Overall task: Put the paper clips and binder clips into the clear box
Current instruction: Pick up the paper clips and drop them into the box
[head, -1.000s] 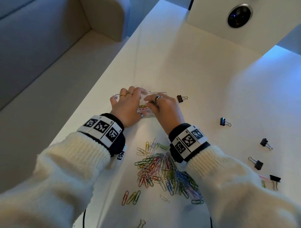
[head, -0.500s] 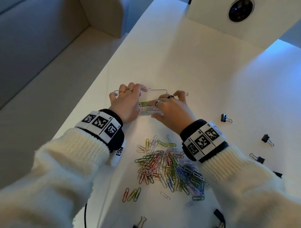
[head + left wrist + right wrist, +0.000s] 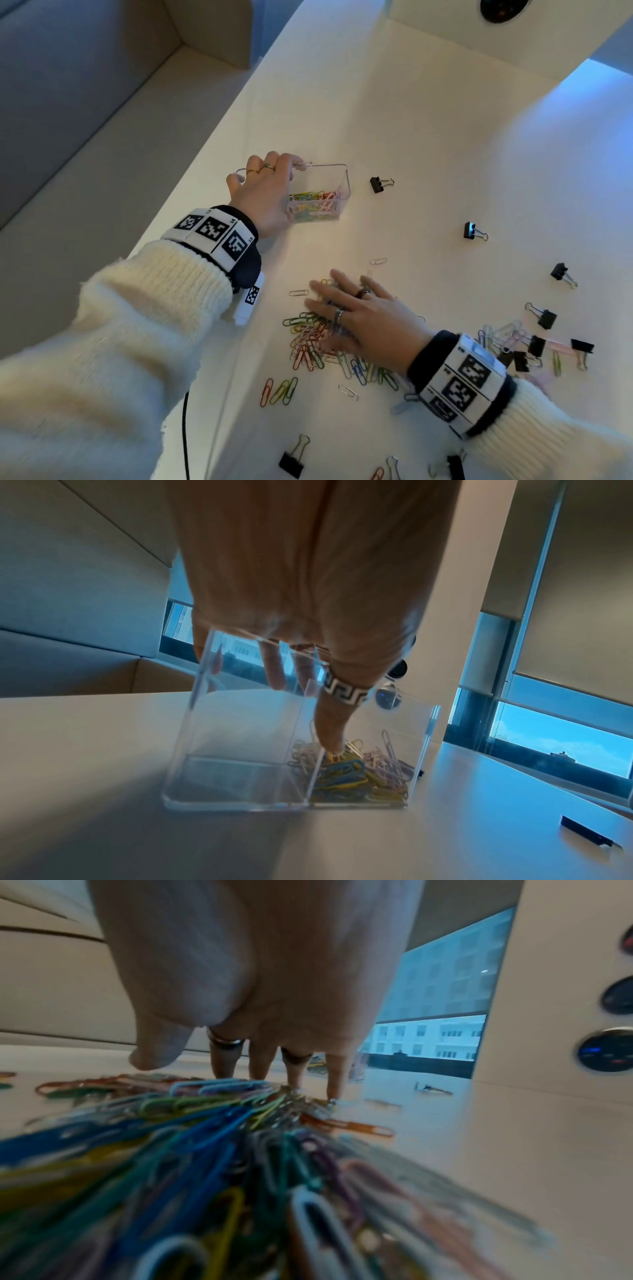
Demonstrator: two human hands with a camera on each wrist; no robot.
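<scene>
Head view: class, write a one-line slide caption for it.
Left hand steadies the clear box while the right hand spreads over the paper clips.

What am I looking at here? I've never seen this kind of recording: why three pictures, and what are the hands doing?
No machine: a person wearing three cameras. The wide picture is from the head, looking down; the other two sit on the wrists, looking along the fingers. The left hand grips the clear box, its thumb inside over the paper clips already in one of its two compartments; the other compartment is empty. The right hand lies flat, fingers straight, on the pile of coloured paper clips on the white table. Black binder clips lie scattered around it. Patterned bands circle both wrists.
</scene>
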